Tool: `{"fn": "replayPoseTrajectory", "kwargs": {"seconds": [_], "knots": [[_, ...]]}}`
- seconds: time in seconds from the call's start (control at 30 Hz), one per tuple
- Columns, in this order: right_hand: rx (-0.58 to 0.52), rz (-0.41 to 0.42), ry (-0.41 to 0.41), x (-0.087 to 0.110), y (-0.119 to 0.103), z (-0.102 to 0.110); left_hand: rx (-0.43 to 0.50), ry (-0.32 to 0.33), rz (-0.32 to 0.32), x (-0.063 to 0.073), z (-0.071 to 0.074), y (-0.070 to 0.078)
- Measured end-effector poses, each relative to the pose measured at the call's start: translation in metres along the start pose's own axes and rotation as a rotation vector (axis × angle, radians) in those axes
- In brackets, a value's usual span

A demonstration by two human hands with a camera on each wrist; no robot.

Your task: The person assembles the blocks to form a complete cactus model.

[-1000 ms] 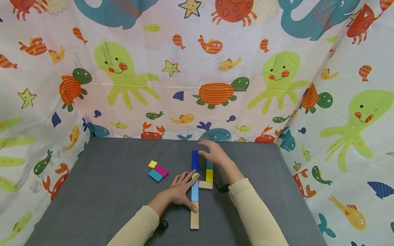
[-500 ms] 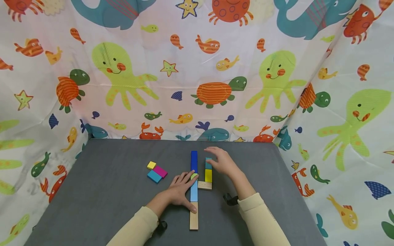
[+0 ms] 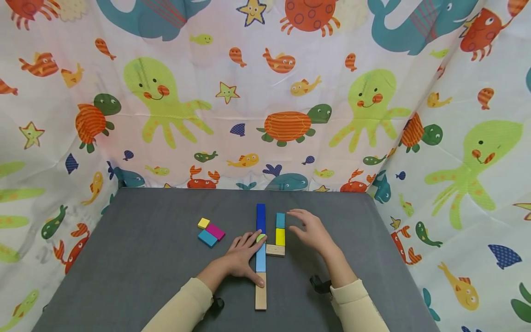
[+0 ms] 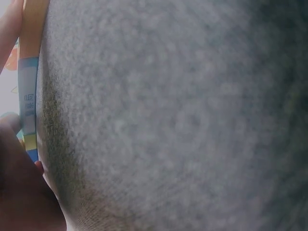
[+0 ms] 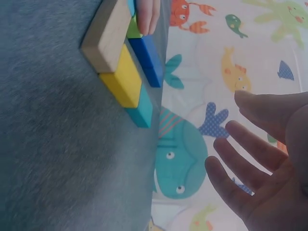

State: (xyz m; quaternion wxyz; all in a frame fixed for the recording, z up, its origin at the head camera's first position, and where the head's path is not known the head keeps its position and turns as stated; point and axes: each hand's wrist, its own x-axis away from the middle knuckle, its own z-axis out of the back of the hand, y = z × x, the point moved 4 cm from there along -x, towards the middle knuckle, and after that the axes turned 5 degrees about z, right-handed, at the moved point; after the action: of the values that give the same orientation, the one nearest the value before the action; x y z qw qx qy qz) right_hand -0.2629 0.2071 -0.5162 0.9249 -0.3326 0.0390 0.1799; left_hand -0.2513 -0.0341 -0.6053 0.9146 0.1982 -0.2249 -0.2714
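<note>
My left hand rests along a straight row of building blocks in the head view, fingertips at a green block and thumb on the near wooden block. Between them lies a light blue block; a dark blue block forms the far end. A short wooden block branches to the right, with a yellow block and a teal block running away from it. My right hand hovers just right of these, fingers spread and holding nothing; the right wrist view shows its bare palm.
Left of the row, a small yellow block, a magenta block and a blue block lie together on the grey tabletop. A sea-animal curtain encloses the back and sides.
My right hand has drawn back to the right and nearer, away from the teal block, uncovering it fully. My left hand and the blocks have stayed in place.
</note>
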Motion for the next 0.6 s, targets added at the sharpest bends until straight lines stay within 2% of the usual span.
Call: {"fn": "replayPoseTrajectory", "kwargs": {"seconds": [0.6], "knots": [[0.027,-0.095,0.082,0.062,0.023,0.021,0.009,-0.009,-0.017,0.001,0.005,0.001]]}}
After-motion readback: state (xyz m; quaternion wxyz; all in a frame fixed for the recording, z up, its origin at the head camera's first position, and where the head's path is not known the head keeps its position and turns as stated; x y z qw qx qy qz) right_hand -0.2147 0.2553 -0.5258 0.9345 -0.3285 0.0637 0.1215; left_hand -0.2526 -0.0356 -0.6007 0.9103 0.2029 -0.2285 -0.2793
